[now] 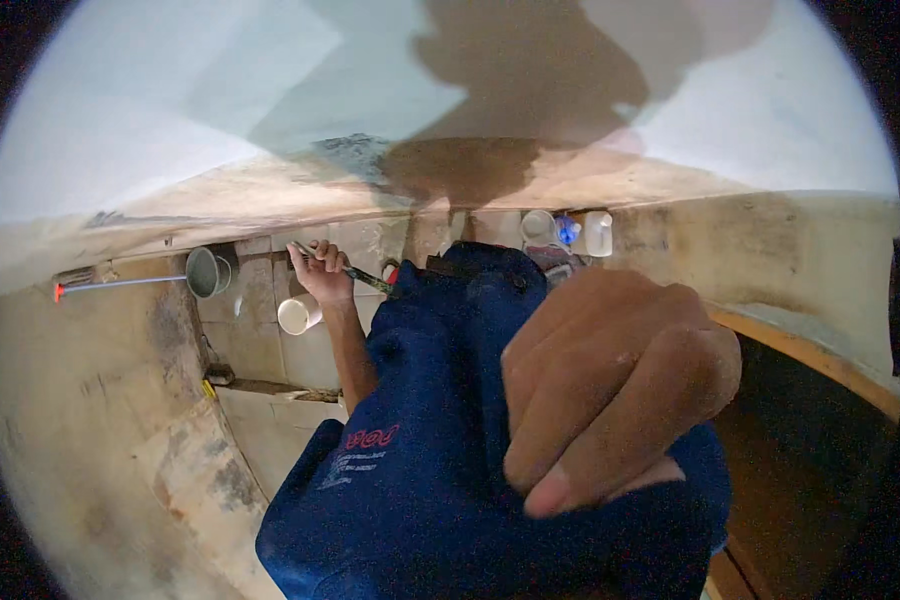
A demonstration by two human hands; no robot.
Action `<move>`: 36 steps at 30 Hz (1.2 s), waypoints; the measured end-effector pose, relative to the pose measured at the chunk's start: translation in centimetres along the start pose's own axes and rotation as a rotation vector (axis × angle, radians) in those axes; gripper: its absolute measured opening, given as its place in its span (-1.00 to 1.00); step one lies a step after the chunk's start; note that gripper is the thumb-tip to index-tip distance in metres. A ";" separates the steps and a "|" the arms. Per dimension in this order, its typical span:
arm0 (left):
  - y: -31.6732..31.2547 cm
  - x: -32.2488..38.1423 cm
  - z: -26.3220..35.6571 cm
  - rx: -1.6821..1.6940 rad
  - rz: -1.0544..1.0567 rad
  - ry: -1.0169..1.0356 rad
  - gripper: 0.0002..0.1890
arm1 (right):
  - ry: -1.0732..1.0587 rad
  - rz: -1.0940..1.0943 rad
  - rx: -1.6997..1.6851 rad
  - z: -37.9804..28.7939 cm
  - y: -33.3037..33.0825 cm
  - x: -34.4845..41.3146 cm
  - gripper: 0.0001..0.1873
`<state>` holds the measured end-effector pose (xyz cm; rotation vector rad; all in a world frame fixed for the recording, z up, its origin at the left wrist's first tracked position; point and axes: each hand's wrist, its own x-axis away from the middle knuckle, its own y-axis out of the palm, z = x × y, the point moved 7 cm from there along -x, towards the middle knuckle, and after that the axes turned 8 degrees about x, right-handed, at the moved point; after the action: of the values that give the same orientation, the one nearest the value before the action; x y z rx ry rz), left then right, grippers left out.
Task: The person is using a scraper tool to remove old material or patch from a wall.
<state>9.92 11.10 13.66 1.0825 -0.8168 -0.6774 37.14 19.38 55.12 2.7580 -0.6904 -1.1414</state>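
My left hand (322, 276) is closed around a slim stick-like tool (367, 279), pale at one end and dark and blotched along its other part, which reaches towards my dark blue shirt (435, 420). A white cylindrical container (297, 315) stands on the floor just below that hand in the picture. Close to the camera, my right hand (622, 390) is raised before the right side of my chest, its fingers curled into a fist. No object shows in it, though its palm side is hidden.
A wall (217, 180) with a stained lower part faces me. On the tiled floor (247, 345) stand a grey bucket (207, 273), a pale tub (538, 226), a blue container (568, 229) and a white jug (598, 234). A blue-handled pole (127, 284) lies left; a wooden edge (802, 360) runs right.
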 end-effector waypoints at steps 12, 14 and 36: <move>-1.3 0.9 0.6 -0.013 0.010 0.022 -0.49 | 0.008 -0.017 -0.031 0.6 2.0 0.4 -0.81; 0.0 0.4 0.2 -0.027 0.005 0.060 -0.49 | 0.011 -0.081 -0.023 1.1 2.5 0.3 -0.80; 0.7 1.8 1.2 -0.129 0.216 0.131 -0.61 | 0.100 -1.110 -0.454 5.7 7.8 4.6 -0.65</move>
<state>9.94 9.33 15.04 0.8973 -0.7533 -0.4655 33.19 10.95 49.88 2.6597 1.1192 -1.0203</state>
